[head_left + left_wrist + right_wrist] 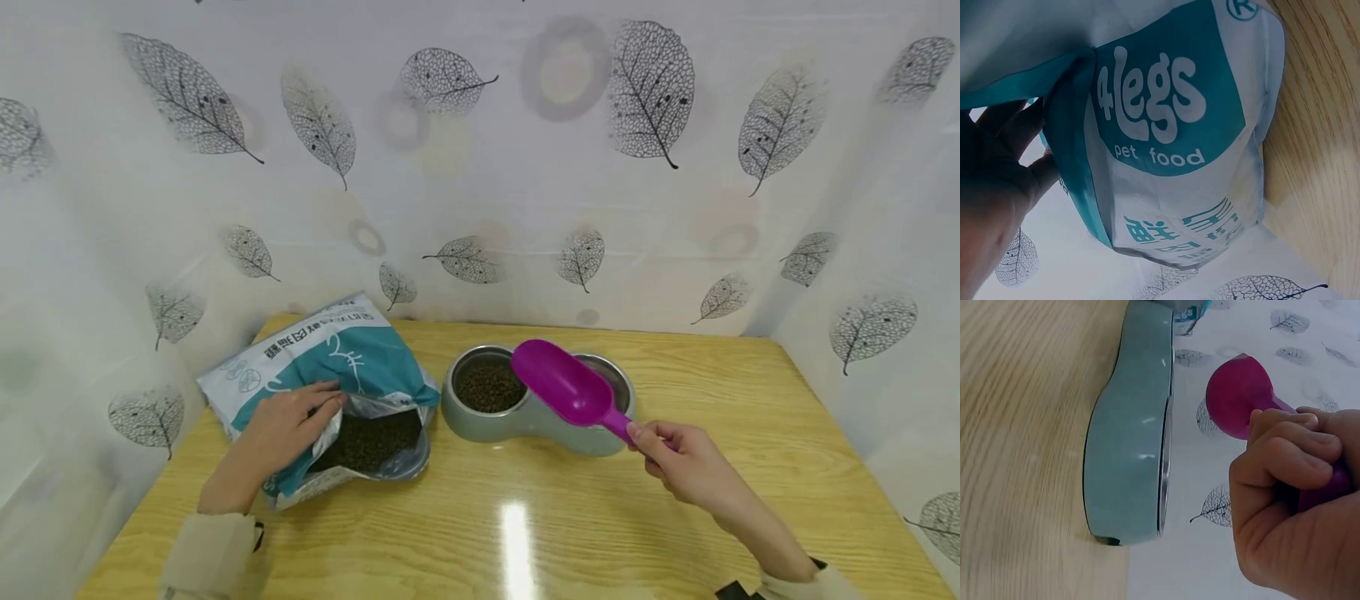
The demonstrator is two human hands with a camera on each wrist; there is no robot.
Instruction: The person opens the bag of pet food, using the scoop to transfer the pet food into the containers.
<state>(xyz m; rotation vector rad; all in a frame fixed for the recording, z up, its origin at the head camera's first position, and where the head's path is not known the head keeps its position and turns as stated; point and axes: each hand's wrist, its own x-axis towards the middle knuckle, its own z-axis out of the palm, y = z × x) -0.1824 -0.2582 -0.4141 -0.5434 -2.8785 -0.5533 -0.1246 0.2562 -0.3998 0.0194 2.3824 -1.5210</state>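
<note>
My right hand point(686, 467) grips the handle of a magenta scoop point(562, 383), its fingers curled round it in the right wrist view. The scoop hangs above the double pet bowl point(487, 425), tilted toward the upper left, and no kibble shows in it. Brown kibble point(489, 388) lies in the left bowl; the scoop partly hides the right one. My left hand point(288, 429) holds the edge of the open pet food bag point(375, 354), fingers and thumb at its folded rim. Dark kibble point(375, 439) shows inside the bag's mouth, which faces me.
Everything stands on a wood-grain table point(420, 542). A pale curtain point(480, 192) with leaf prints hangs behind and along both sides. The bag lies close to the left of the double bowl.
</note>
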